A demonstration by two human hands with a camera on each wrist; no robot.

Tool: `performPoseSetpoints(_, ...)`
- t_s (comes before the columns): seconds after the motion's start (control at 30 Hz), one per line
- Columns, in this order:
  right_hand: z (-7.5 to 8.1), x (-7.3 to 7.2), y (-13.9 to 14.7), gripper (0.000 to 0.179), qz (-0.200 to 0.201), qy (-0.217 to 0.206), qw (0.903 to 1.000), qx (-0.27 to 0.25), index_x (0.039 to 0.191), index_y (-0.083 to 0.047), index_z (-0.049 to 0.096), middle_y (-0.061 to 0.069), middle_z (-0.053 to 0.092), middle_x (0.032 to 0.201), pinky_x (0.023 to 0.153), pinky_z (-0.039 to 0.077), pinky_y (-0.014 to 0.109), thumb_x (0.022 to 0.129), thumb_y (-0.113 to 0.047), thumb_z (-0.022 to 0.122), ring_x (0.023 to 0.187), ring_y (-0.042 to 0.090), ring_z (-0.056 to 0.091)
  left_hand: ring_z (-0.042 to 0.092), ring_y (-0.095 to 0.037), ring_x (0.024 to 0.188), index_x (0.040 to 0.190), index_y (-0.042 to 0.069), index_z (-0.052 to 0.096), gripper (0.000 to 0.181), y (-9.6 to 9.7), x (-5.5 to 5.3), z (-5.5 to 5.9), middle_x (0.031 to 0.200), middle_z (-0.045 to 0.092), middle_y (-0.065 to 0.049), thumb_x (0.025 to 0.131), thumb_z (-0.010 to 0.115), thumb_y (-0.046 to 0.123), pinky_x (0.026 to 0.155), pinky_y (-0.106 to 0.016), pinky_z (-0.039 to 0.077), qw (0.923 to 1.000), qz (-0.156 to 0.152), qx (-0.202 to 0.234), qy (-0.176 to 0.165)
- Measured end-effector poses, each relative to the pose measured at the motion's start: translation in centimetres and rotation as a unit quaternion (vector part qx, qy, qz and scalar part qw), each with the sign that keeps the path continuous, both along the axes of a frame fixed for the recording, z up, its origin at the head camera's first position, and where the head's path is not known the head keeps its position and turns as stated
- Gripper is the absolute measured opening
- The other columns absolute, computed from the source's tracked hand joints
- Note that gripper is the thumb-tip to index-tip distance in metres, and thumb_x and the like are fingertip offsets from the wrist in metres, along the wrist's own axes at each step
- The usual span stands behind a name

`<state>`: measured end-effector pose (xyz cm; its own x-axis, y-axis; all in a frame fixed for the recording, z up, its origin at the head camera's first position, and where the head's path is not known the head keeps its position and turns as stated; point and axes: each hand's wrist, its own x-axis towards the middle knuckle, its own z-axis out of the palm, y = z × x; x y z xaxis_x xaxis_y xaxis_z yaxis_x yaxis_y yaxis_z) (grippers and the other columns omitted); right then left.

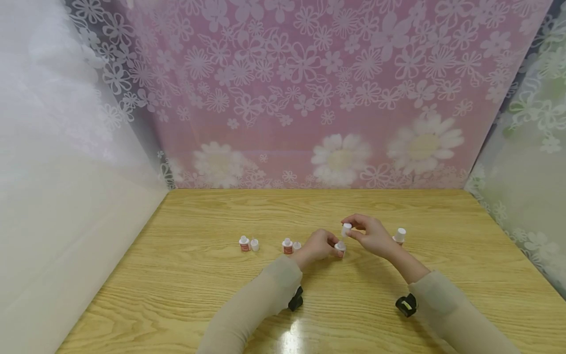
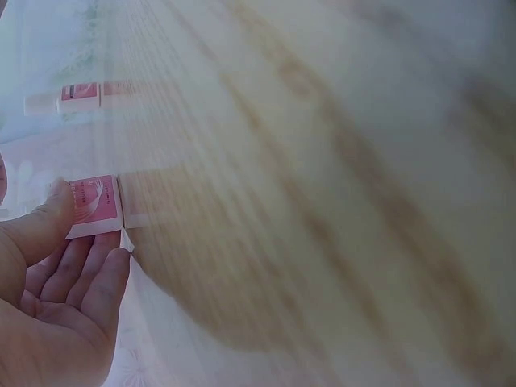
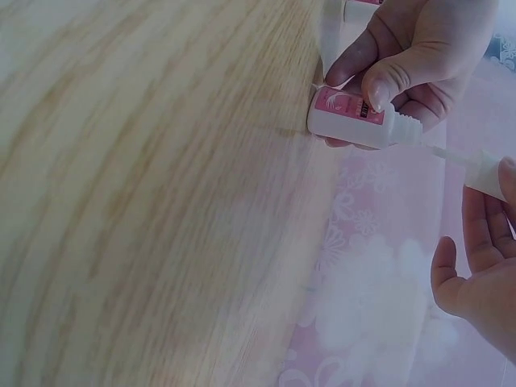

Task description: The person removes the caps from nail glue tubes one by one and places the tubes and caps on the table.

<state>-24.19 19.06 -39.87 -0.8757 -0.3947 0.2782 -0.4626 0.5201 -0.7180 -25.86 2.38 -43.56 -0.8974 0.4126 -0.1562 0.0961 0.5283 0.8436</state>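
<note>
My left hand (image 1: 318, 245) grips a small white bottle (image 3: 351, 121) with a pink-red label between thumb and fingers, upright on the table. Just above it, my right hand (image 1: 371, 237) pinches a white cap (image 1: 347, 229). A thin pale applicator stem (image 3: 447, 154) runs from the cap to the bottle's threaded neck in the right wrist view. How deep its tip sits in the neck is hidden. In the left wrist view, the thumb presses the label side of the bottle (image 2: 97, 208).
To the left stand two uncapped bottles (image 1: 244, 244) (image 1: 287, 247), each with its cap (image 1: 254, 245) (image 1: 297, 246) next to it, stem upward. Beyond my right wrist is a capped bottle (image 1: 400, 236), partly hidden. Patterned curtains (image 1: 283, 98) enclose the wooden table (image 1: 199, 295).
</note>
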Motion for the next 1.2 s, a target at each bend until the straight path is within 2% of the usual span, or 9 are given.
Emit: performPoseSetpoints(1.2,-0.03,0.04,-0.04,0.019,-0.001,0.005,1.0000,-0.005,0.104,-0.003,0.059,0.015,0.059,0.104,0.082,0.042,0.047,0.085,-0.005,0.058,0.093,0.028,0.054,0.045,-0.008,0.057,0.076,0.007,0.067,0.010,-0.06,-0.02,-0.01,0.068,0.059,0.005,0.071,0.075,0.013,0.050,-0.021,0.039,1.0000,-0.003,-0.002,0.002)
